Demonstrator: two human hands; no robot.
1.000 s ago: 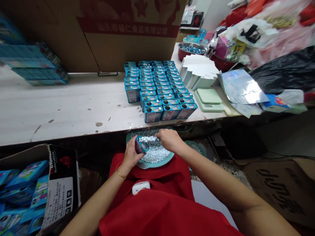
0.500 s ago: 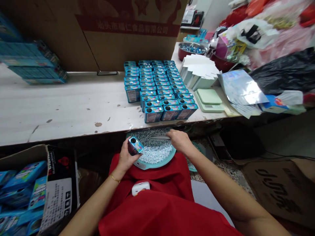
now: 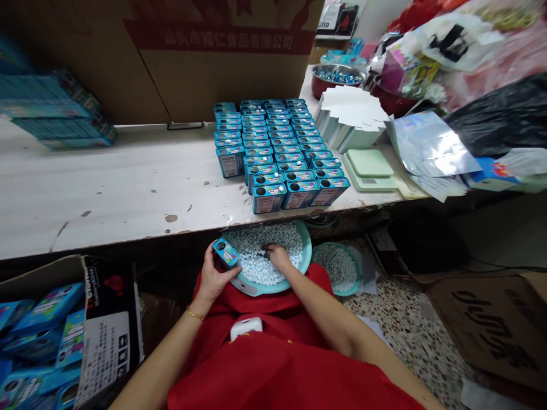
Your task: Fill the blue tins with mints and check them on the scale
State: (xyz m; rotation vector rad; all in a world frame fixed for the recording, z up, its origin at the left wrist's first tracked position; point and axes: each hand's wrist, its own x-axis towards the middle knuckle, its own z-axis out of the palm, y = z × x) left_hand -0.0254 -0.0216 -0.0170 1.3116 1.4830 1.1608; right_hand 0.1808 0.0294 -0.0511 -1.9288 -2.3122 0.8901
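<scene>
My left hand is closed around a small blue tin, which it holds tilted over the left rim of a turquoise basin. The tin's top has a dark round opening. Small white candies fill the basin, which rests on my lap. My right hand is down among the candies with its fingers closed on a metal scoop. Most of the scoop is hidden by the fingers and candies. Above the basin, several rows of similar blue tins stand upright on the white table.
A second basin of candies sits lower right. At left is a carton of blue packs. The table holds a pale green scale, folded white boxes, a red bowl and a large cardboard box.
My right hand has moved left and down into the candies with the scoop. My left hand and its tin have shifted slightly left. The view has turned a little.
</scene>
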